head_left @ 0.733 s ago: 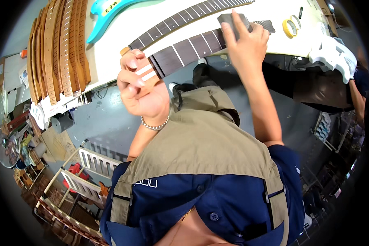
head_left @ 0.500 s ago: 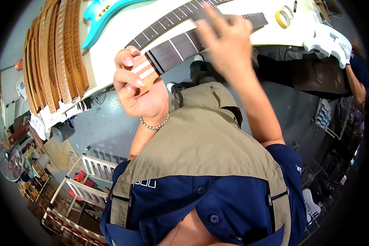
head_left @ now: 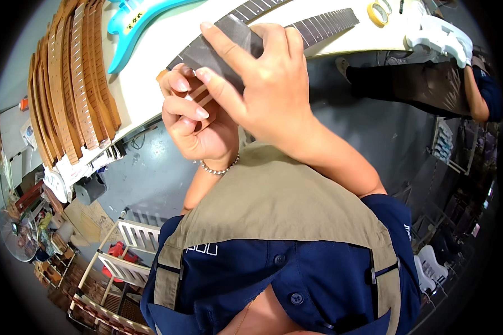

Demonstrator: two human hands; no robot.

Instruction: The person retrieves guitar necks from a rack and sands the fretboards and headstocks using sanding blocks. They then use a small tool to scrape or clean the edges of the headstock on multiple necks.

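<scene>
My left hand (head_left: 207,134) is curled around the striped wooden end of a guitar neck (head_left: 327,26), palm up, with a beaded bracelet at the wrist. The neck slants up to the right, its dark fretboard facing up and its far end over the bench edge. My right hand (head_left: 276,97) presses a dark grey sheet, apparently sandpaper (head_left: 221,53), over the fretboard near my left fingers. Its index finger and thumb reach across the sheet, which hides that stretch of the neck. Just behind lies a second neck (head_left: 257,8) with a dark fretboard.
Several brown guitar necks (head_left: 75,72) stand in a row at the left of the pale bench (head_left: 142,97). A turquoise guitar body (head_left: 129,33) lies beside them. Yellow tape (head_left: 378,15) is at the right. Another person's arm (head_left: 475,92) reaches to a white guitar body (head_left: 441,40).
My right hand has moved left and nearer along the neck, and the dark sheet now covers the fretboard beside my left hand. My left hand keeps its grip.
</scene>
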